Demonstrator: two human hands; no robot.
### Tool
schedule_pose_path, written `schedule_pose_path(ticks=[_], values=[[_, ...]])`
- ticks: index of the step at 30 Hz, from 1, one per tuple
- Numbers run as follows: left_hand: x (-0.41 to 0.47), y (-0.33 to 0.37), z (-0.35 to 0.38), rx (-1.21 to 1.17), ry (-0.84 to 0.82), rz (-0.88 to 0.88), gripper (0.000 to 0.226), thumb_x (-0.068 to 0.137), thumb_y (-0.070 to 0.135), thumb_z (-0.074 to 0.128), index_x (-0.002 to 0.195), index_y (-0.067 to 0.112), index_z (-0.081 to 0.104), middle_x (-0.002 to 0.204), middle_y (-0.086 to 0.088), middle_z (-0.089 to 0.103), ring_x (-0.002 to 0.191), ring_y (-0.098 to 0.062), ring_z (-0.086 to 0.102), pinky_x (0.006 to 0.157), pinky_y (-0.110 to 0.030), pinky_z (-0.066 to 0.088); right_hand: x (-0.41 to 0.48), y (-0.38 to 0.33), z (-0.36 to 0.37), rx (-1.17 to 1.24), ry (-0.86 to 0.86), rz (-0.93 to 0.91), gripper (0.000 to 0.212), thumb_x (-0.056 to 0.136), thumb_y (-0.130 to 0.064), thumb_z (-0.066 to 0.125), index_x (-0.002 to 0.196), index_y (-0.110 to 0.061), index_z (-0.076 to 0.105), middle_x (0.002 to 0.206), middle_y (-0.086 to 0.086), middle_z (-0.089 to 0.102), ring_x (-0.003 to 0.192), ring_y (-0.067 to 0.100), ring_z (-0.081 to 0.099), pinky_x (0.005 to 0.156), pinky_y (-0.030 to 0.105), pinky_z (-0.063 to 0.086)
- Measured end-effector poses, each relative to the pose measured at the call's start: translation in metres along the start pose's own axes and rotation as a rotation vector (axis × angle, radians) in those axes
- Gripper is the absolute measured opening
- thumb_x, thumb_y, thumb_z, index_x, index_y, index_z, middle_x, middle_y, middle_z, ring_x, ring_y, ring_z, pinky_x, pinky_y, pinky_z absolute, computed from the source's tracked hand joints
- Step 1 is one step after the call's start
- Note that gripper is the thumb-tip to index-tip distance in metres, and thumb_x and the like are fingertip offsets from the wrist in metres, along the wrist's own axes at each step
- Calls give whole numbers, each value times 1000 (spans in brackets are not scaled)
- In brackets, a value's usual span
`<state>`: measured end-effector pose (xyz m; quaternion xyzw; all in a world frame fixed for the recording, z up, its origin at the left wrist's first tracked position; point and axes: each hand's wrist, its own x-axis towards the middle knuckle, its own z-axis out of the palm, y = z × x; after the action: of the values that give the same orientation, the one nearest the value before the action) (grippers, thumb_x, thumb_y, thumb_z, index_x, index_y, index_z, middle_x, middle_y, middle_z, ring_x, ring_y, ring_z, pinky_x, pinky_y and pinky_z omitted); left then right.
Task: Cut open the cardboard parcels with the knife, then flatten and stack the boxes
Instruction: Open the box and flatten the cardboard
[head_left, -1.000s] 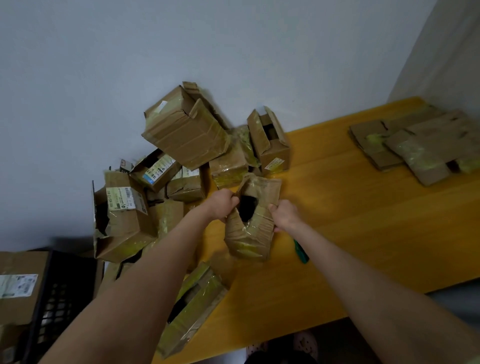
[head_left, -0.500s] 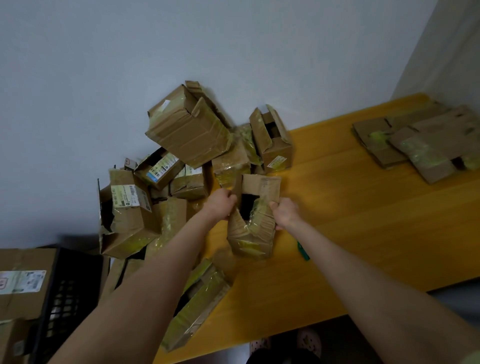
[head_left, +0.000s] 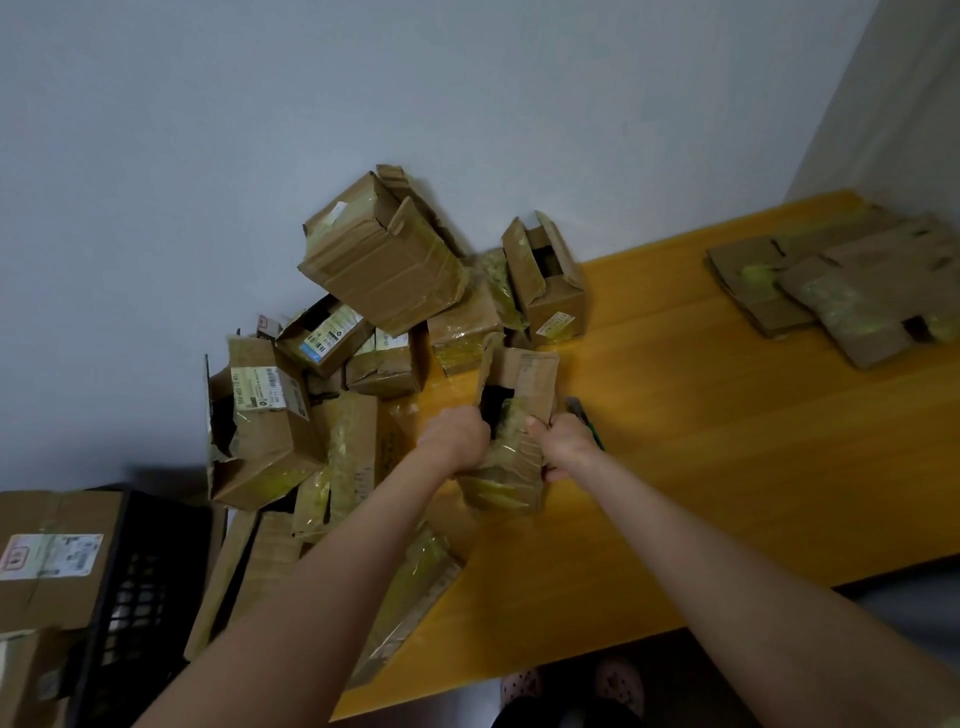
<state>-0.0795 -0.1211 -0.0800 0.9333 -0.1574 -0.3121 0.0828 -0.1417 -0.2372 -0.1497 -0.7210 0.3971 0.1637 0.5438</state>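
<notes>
- Since earlier, top of the box stands straighter.
- Its two side walls are clamped by left hand and right hand.
- Its long axis runs away from the grip; knife lies just beyond right hand.

On your right the counter gives you a wide free strip, from the open box that your left hand and right hand grip up to the flattened stack in the far corner. Only the knife lies there, just beside your right hand. On your left the pile of parcels closes the way to the wall, a black crate beside it.
</notes>
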Motion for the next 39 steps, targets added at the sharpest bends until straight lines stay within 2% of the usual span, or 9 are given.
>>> schedule_pose_path(ticks=[5, 10, 14, 19, 23, 26, 30, 34, 39], values=[[6, -33, -15, -572, -146, -95, 23, 103, 18, 38, 121, 3, 42, 109, -16, 57, 94, -33, 67, 75, -43, 60, 3, 13, -6, -35, 57, -26, 37, 102, -30, 43, 128, -7, 53, 120, 15, 61, 100, 34, 61, 82, 49, 56], [11, -31, -8, -207, 62, 40, 17, 98, 16, 46, 107, 5, 56, 98, -11, 59, 88, -23, 58, 77, -34, 50, 5, -1, -12, -253, 197, -159, 85, 87, -38, 67, 151, -18, 14, 144, 8, 40, 119, 31, 53, 93, 43, 49], [7, -29, -5, -50, 78, 98, 16, 97, 16, 47, 103, 6, 58, 97, -12, 61, 92, -26, 61, 80, -37, 53, 8, -25, -19, -470, 282, -232, 109, 81, -43, 72, 154, -20, -6, 148, 8, 29, 116, 30, 52, 78, 38, 45], [9, -39, -1, -78, 67, 96, 9, 97, 14, 47, 90, 10, 53, 85, -6, 56, 80, -23, 58, 67, -33, 49, 37, -30, -33, 43, 271, -97, 47, 88, -47, 61, 118, -11, 60, 116, 9, 65, 98, 28, 63, 81, 37, 53], [10, -41, 1, -99, 70, 93, 12, 96, 16, 49, 87, 10, 52, 85, -8, 56, 78, -23, 58, 64, -30, 47, 42, -31, -43, 24, 267, -114, 30, 88, -42, 64, 88, -13, 63, 94, 9, 66, 85, 27, 64, 77, 39, 56], [12, -33, -2, -105, 57, 79, 11, 96, 17, 50, 93, 8, 56, 89, -9, 59, 80, -23, 60, 65, -31, 52, 41, -37, -41, 175, 255, -101, 24, 94, -39, 55, 98, -16, 59, 109, 13, 66, 96, 30, 63, 89, 48, 53], [17, -26, -10, -308, 37, 26, 34, 98, 26, 51, 125, 4, 50, 109, -12, 60, 93, -26, 64, 60, -28, 55, 28, -40, -41, 70, 330, -87, 78, 87, -57, 59, 144, -10, 34, 144, 13, 41, 126, 34, 46, 101, 46, 43], [24, -17, -11, -296, 72, 17, 29, 99, 27, 48, 113, 3, 57, 103, -14, 63, 91, -28, 62, 64, -33, 54, 2, -38, -19, -306, 241, -50, 119, 72, -66, 69, 153, -13, -1, 157, 12, 17, 135, 34, 38, 98, 44, 42], [18, -12, -9, -346, 150, 50, 21, 100, 22, 46, 106, 7, 58, 100, -12, 62, 93, -27, 61, 78, -38, 50, -3, -35, -15, -427, 218, 5, 102, 87, -46, 65, 153, -8, -3, 150, 15, 31, 128, 33, 46, 94, 40, 45]])
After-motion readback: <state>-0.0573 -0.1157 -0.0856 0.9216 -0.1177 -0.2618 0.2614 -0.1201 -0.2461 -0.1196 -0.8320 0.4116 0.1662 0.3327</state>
